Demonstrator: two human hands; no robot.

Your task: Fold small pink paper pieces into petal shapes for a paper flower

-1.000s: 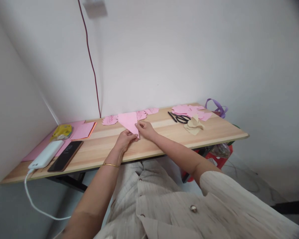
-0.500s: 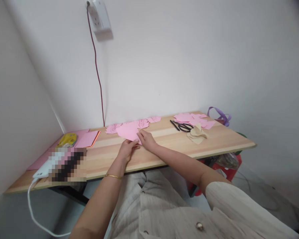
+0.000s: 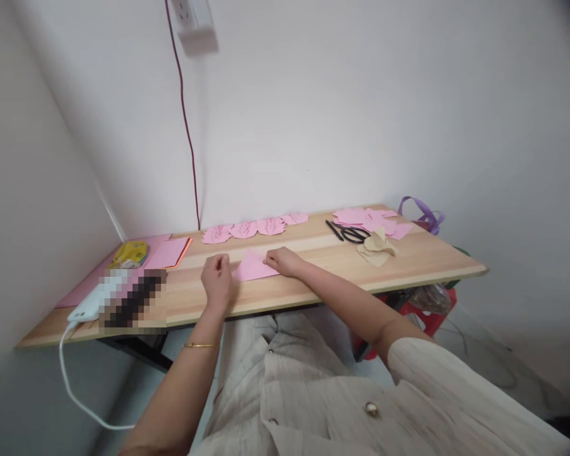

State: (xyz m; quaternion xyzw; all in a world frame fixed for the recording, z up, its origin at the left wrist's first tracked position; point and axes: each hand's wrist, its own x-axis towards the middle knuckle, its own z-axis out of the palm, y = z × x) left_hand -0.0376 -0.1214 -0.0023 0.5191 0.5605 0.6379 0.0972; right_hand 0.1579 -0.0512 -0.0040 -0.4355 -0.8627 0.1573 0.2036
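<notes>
A folded piece of pink paper (image 3: 253, 267), roughly triangular, lies on the tabletop in front of me. My right hand (image 3: 284, 261) has its fingers closed on the paper's right side. Just left of the paper is my left hand (image 3: 217, 273), its fingers curled in and closed, with nothing visible in them. Behind the paper, several pink cut-out shapes with jagged edges and drawn marks (image 3: 244, 229) sit in a row along the wall side.
At the back right are pink paper pieces (image 3: 361, 217), black scissors (image 3: 354, 235), a black pen (image 3: 334, 230) and crumpled tan paper (image 3: 378, 246). On the left lie pink sheets (image 3: 167, 253), a yellow packet (image 3: 130, 253) and a white corded device (image 3: 86, 308).
My left hand has moved left, off the paper, and curled up. The pink paper has come nearer and is now folded smaller, uncovering the row behind. My right hand stays on it.
</notes>
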